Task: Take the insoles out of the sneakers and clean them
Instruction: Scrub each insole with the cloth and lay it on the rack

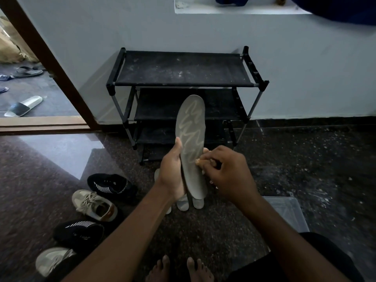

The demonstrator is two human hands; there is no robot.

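Insole cleaning looks to be the step in hand in the head view, the only one given. The left hand [173,176] holds a grey insole [190,127] upright in front of the shoe rack [183,68], thumb curled along its left edge and fingers wrapped behind the lower half. That probably braces it and turns its face toward the person. The right hand [230,171] has its fingers [211,159] bunched in a pinch on a small pale lump [198,161], pressed against the insole's right edge. What the lump is cannot be told. A pale zigzag runs up the insole's face, likely the lump's trail. Other insoles [183,204] lie on the floor [223,220] just below the hands, perhaps kept within reach for their turn. The sneakers [93,204], black and beige, sit in a loose row to the left, well apart from the hands. A clear plastic box [284,212] stands near the right arm.
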